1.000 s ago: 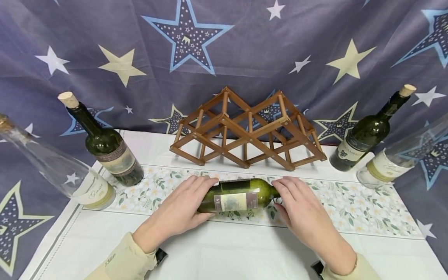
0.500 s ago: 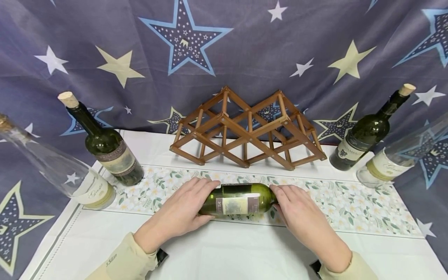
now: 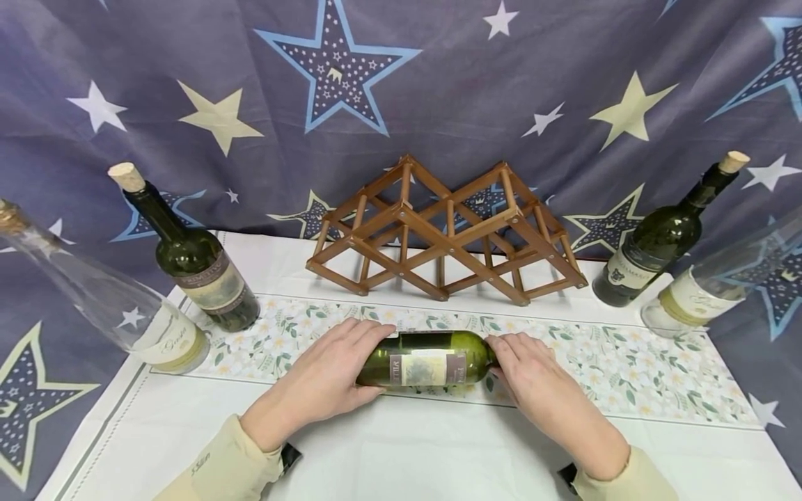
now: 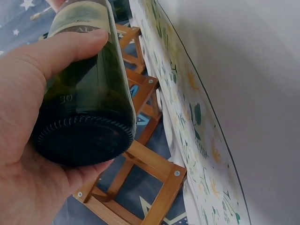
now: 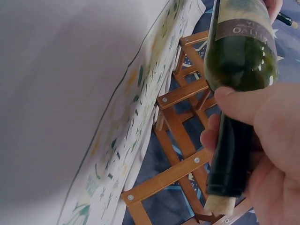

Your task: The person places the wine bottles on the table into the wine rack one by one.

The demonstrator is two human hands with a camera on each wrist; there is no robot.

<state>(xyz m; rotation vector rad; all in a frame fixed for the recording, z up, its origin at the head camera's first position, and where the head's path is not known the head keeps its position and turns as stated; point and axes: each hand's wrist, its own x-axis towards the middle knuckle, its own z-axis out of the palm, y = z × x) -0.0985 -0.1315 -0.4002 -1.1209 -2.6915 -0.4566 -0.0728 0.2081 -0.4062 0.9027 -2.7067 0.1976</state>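
Observation:
A green wine bottle lies sideways in the head view, level between the two hands. My left hand grips its base end, thumb along the near side. My right hand holds it by the neck and covers most of the neck in that view. From the right wrist, a cork shows in the mouth, with the thumb at the shoulder. The left wrist view shows the round bottle base inside the curled hand. Behind the bottle stands a wooden folding wine rack, its slots holding nothing.
At left stand a corked dark green bottle and a clear bottle. Another corked green bottle and a clear one stand at right. A floral runner crosses the white tablecloth; a star-patterned curtain hangs behind.
The bottle has come slightly toward me and to the right, its label turning a little. My right hand now covers more of the neck. The rack and standing bottles have stayed put.

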